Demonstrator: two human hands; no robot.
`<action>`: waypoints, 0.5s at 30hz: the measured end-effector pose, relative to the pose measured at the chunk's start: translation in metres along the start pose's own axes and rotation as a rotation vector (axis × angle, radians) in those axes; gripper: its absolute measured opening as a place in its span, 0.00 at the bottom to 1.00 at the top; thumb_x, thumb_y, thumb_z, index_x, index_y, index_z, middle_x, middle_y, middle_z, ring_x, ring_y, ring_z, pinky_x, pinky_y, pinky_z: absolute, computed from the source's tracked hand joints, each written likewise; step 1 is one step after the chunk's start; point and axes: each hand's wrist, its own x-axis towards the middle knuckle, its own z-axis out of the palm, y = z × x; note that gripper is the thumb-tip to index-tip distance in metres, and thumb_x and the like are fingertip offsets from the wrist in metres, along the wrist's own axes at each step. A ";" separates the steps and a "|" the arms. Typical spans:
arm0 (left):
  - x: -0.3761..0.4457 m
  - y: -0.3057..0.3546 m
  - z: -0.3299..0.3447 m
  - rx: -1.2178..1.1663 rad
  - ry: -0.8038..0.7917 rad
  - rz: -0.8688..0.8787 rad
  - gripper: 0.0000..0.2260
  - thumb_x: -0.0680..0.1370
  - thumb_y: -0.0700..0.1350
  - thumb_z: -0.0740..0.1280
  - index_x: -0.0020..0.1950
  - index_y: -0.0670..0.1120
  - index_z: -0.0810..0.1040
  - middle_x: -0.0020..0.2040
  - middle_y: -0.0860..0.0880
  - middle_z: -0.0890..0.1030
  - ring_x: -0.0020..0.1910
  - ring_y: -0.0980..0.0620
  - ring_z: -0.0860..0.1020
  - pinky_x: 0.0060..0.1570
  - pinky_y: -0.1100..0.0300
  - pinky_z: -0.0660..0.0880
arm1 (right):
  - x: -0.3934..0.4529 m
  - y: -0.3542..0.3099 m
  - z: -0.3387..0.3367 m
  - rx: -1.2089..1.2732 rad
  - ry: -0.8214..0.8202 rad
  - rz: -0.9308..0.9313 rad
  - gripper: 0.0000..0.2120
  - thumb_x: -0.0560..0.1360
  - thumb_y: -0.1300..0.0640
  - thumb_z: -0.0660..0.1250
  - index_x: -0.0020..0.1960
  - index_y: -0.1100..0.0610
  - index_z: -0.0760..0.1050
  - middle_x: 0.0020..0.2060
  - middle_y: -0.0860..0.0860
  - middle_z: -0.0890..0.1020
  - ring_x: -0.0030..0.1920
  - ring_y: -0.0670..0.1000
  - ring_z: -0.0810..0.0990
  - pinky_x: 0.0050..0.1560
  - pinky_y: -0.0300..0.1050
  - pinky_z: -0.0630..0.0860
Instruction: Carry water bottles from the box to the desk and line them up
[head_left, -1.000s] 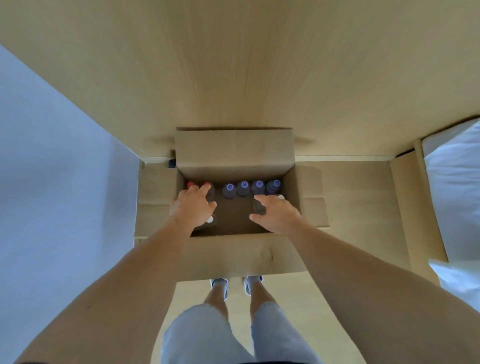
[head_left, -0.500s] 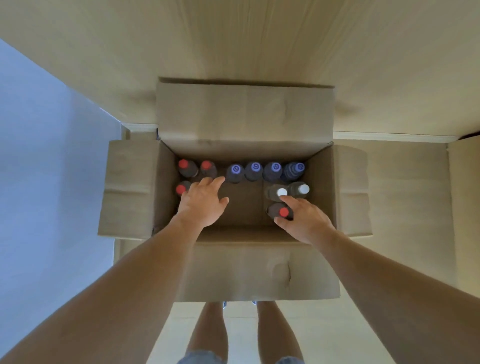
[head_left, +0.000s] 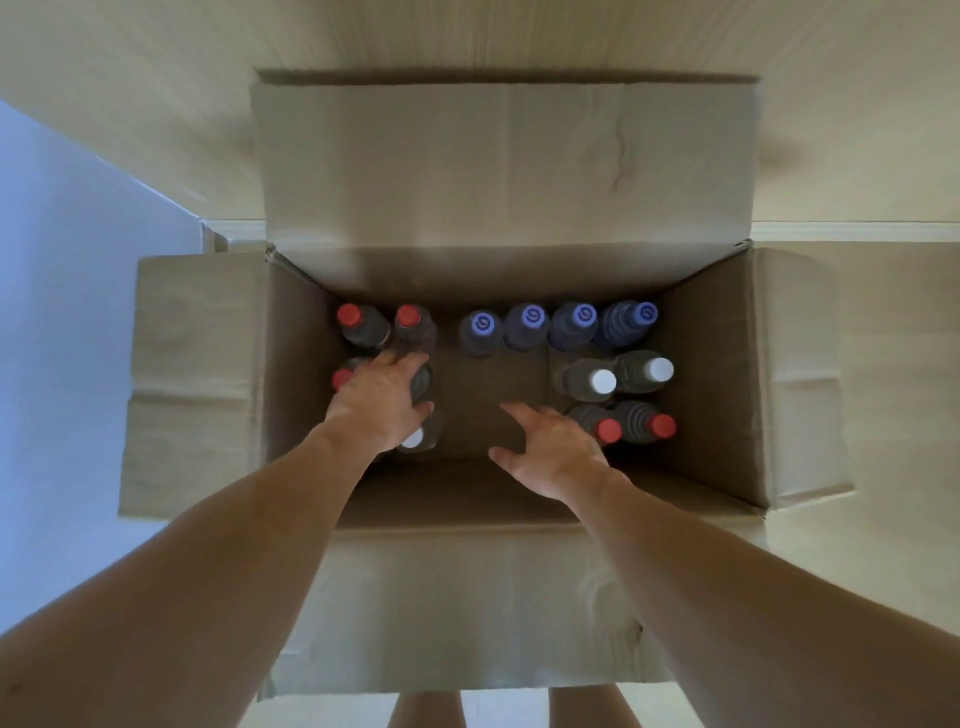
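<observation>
Reaching into box (head_left: 717, 364): left hand (head_left: 382, 402) spreading open over bottles (head_left: 415, 332), right hand (head_left: 553, 449) hovering open beside red-capped bottle (head_left: 608, 430).

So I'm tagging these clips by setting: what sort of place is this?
Probably a room in a home or office: an open cardboard box of capped bottles stands on a pale wood-look floor beside a plain wall.

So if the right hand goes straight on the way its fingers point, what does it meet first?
Probably the bare box floor; the right hand points up-left into the gap between bottles. Farther on stands a blue-capped bottle, though depth is unclear.
</observation>
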 end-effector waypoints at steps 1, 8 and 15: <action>0.001 0.001 0.003 0.013 0.002 0.001 0.31 0.80 0.54 0.68 0.80 0.54 0.60 0.76 0.47 0.66 0.72 0.42 0.68 0.69 0.46 0.69 | 0.002 0.000 0.002 0.003 -0.005 0.005 0.33 0.78 0.39 0.63 0.79 0.40 0.54 0.77 0.52 0.63 0.76 0.58 0.62 0.72 0.55 0.67; 0.010 0.002 0.007 -0.019 -0.017 -0.020 0.31 0.78 0.52 0.71 0.79 0.52 0.63 0.75 0.46 0.66 0.73 0.43 0.68 0.70 0.48 0.69 | 0.004 0.010 0.003 0.010 -0.007 0.036 0.34 0.78 0.38 0.63 0.79 0.40 0.53 0.78 0.53 0.62 0.77 0.58 0.61 0.71 0.54 0.68; 0.006 0.003 0.008 0.135 0.057 0.048 0.30 0.76 0.52 0.72 0.76 0.53 0.67 0.72 0.50 0.68 0.71 0.45 0.67 0.66 0.48 0.72 | 0.001 0.020 0.003 -0.003 -0.008 0.052 0.33 0.78 0.39 0.63 0.79 0.41 0.54 0.78 0.53 0.62 0.76 0.57 0.62 0.72 0.52 0.67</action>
